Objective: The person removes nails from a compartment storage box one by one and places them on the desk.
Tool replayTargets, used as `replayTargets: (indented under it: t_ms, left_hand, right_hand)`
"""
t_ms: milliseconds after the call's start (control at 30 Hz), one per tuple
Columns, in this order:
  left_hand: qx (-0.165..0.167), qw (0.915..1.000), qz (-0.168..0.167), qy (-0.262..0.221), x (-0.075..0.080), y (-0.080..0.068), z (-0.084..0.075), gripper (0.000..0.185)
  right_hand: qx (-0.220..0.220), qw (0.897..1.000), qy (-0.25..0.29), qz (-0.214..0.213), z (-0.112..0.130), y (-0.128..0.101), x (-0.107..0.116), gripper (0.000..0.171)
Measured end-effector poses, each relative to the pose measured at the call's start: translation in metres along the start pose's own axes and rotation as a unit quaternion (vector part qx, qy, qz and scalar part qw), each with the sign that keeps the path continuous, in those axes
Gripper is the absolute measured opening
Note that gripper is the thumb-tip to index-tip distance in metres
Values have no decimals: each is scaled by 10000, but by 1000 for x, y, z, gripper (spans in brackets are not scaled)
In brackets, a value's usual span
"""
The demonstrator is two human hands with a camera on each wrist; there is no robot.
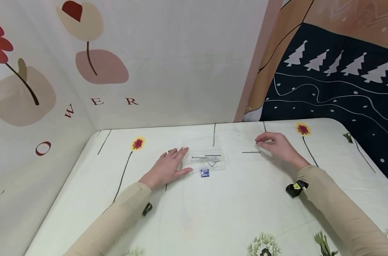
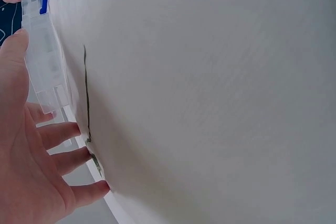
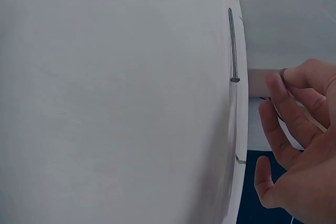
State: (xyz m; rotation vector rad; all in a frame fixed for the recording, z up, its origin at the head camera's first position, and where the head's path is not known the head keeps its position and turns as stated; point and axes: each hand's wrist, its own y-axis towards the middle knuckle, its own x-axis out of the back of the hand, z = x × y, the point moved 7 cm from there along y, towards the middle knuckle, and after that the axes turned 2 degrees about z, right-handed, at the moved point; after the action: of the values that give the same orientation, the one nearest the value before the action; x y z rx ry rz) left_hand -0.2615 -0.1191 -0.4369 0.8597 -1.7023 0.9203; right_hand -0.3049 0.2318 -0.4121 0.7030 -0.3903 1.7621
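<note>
A clear plastic box [image 1: 222, 164] with a blue latch [image 1: 205, 173] stands mid-table, holding several nails [image 1: 210, 157]. My left hand [image 1: 170, 167] lies along the box's left side with fingers spread; in the left wrist view the thumb [image 2: 13, 48] is right at its wall. To the right of the box, one long nail [image 1: 251, 152] lies on the cloth, its flat head lowest in the right wrist view. Just above and beyond that nail, my right hand [image 1: 277, 146] pinches a small dark metal piece [image 3: 283, 72] between thumb and index finger, most of it hidden by the fingertips.
A white flowered cloth [image 1: 194, 217] covers the table. Printed drapes [image 1: 181, 78] hang right behind its back edge, with a dark one patterned with trees [image 1: 334, 85] on the right. Black wrist straps [image 1: 294, 190] are worn over both sleeves.
</note>
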Motion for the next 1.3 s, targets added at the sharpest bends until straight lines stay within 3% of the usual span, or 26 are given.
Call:
replayTargets:
  t_ms: [433,1300]
  left_hand:
    - [14,10000,3,-18,-1,0,0,85]
    - [41,10000,74,19,-1,0,0,85]
  right_hand:
    - [11,9990,457,8,5,2,-6,19]
    - [344,9951,888,260,38,19,-51,16]
